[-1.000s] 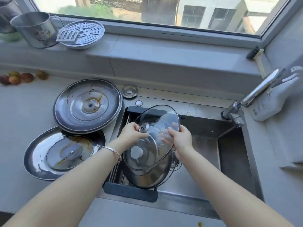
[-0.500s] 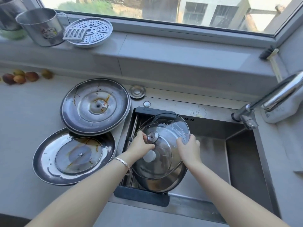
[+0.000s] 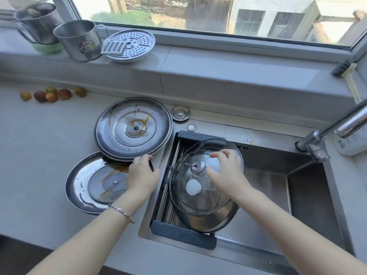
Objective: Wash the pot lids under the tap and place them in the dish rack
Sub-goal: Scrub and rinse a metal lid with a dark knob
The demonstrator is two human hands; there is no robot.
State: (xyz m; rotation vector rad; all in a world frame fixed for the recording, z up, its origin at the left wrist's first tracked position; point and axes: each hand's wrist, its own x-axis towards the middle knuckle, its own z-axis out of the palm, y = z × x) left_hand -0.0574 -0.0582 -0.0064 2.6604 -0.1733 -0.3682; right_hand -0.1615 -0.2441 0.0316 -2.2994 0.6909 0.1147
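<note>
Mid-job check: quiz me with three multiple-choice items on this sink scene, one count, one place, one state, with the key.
1. How many large round steel lids lie on the grey counter?
A one; B two; C four.
2. Where is the clear glass lid with the metal knob?
A on the counter; B on the windowsill; C in the black-framed dish rack over the steel sink.
3. The counter lids are:
A streaked with brown residue; B covered in foam; C wrapped in foil.

Key:
1 B, two overlapping lids lie left of the sink.
2 C, it leans in the rack under the right hand.
3 A, brown streaks mark both near their centres.
</note>
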